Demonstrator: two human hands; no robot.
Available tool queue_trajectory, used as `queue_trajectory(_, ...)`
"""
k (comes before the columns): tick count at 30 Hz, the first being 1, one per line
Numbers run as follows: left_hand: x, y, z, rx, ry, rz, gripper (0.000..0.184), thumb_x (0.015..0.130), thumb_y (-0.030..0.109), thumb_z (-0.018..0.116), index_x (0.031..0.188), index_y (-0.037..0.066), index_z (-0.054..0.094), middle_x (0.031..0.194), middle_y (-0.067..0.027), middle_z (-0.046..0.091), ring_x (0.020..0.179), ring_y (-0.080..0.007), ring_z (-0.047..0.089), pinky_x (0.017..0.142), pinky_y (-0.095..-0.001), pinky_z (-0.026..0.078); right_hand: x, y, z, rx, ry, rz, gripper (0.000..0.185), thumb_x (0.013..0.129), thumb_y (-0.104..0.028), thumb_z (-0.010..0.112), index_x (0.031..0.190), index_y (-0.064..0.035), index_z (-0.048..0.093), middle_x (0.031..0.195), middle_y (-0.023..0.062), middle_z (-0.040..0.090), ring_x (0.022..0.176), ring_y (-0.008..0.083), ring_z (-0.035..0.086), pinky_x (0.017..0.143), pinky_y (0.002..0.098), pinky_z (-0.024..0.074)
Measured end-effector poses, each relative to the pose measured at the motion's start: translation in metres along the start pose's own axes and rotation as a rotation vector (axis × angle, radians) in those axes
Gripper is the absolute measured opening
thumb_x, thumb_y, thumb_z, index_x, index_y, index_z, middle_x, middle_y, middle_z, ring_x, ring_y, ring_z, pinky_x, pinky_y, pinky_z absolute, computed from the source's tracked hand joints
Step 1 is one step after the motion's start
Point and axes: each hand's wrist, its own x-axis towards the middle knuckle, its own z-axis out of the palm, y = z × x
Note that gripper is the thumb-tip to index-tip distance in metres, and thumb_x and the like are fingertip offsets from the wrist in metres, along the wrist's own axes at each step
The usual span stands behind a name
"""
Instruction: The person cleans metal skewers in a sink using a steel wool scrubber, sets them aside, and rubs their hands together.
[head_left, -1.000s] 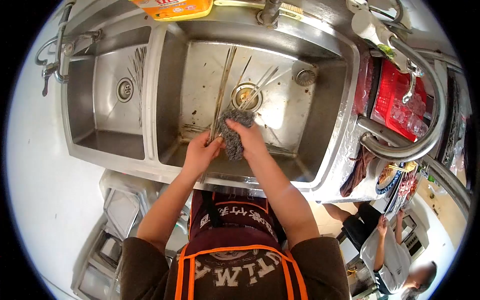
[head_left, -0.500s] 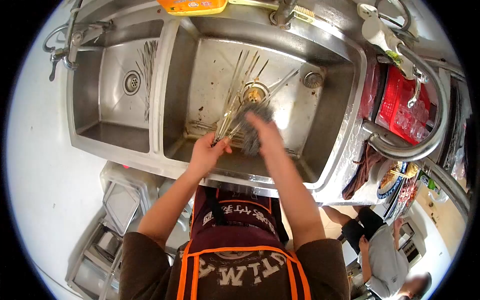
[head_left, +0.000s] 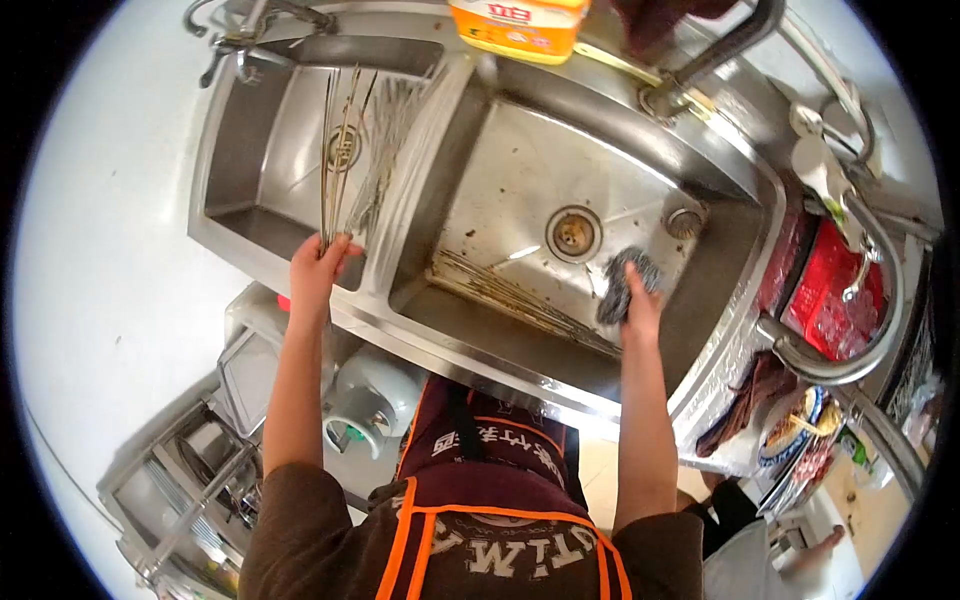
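Note:
My left hand (head_left: 322, 270) is closed on the lower ends of a few thin metal skewers (head_left: 338, 165), held over the small left basin (head_left: 285, 130). Beside them, more skewers (head_left: 392, 130) lie along that basin's right side, somewhat blurred. In the large basin (head_left: 520, 150), my right hand (head_left: 640, 300) grips a grey scouring pad (head_left: 630, 285) at the right, below the round strainer (head_left: 684, 222). Several brown-stained skewers (head_left: 530, 305) rest along the large basin's near side. The drain (head_left: 574, 234) is uncovered.
An orange detergent container (head_left: 520, 28) and a faucet (head_left: 700, 70) stand behind the basins. At the right are a red basket (head_left: 838, 290), a curved metal pipe (head_left: 830, 370), a dark cloth (head_left: 745, 405) and a plate (head_left: 790, 430). A person (head_left: 745, 560) is at the lower right.
My left hand has carried skewers from the large basin to the left one. My right hand has moved right with the pad, apart from the skewers. The view has shifted and tilted.

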Motion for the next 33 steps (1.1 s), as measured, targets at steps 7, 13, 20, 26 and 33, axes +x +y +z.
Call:
queue_trajectory(7,0.072,-0.041,0.002,-0.167,0.064,0.039,0.021,0.089,0.021,0.048,0.093,0.003,0.057,0.075,-0.0057,0.064,0.056,-0.0040,0.049,0.045,-0.0185,0.032,-0.013,0.045,-0.011,-0.131,-0.089,0.053,0.034,0.079,-0.018,0.065,0.107,-0.0029,0.053,0.095,0.0071,0.061,0.085,0.0179,0.059,0.070,0.0316,0.0502)
queue_trajectory(13,0.102,-0.077,0.000,-0.166,0.217,0.144,0.017,0.088,0.019,0.049,0.093,0.005,0.056,0.079,-0.0062,0.065,0.066,-0.0067,0.059,0.048,-0.0173,0.036,-0.030,0.028,-0.001,-0.097,-0.130,0.110,0.035,0.078,-0.016,0.065,0.107,-0.0014,0.053,0.098,0.0090,0.060,0.086,0.0190,0.059,0.072,0.0316,0.0492)
queue_trajectory(20,0.026,0.009,0.017,-0.289,0.054,-0.013,0.013,0.085,0.015,0.054,0.085,0.004,0.061,0.077,-0.0032,0.064,0.056,-0.0024,0.046,0.047,-0.0161,0.034,-0.058,0.027,0.036,-0.001,-0.290,0.243,0.040,0.077,-0.016,0.066,0.110,-0.0012,0.049,0.101,0.0093,0.058,0.088,0.0196,0.057,0.074,0.0314,0.0483)
queue_trajectory(26,-0.050,0.035,0.108,-0.360,-0.396,-0.199,0.013,0.082,0.016,0.059,0.082,0.004,0.062,0.068,-0.0009,0.061,0.053,-0.0020,0.042,0.046,-0.0161,0.031,-0.087,0.006,0.094,0.299,-0.579,0.294,0.041,0.077,-0.009,0.064,0.112,-0.0022,0.046,0.102,0.0087,0.056,0.092,0.0189,0.056,0.077,0.0346,0.0484)
queue_trajectory(33,-0.073,0.001,0.164,-0.235,-0.566,-0.076,0.018,0.083,0.011,0.055,0.069,0.001,0.058,0.055,0.0030,0.049,0.048,-0.0033,0.041,0.044,-0.0199,0.030,-0.074,0.015,0.081,0.121,-0.459,0.197,0.030,0.074,-0.006,0.067,0.100,0.0014,0.054,0.088,0.0088,0.061,0.076,0.0192,0.060,0.068,0.0313,0.0498)
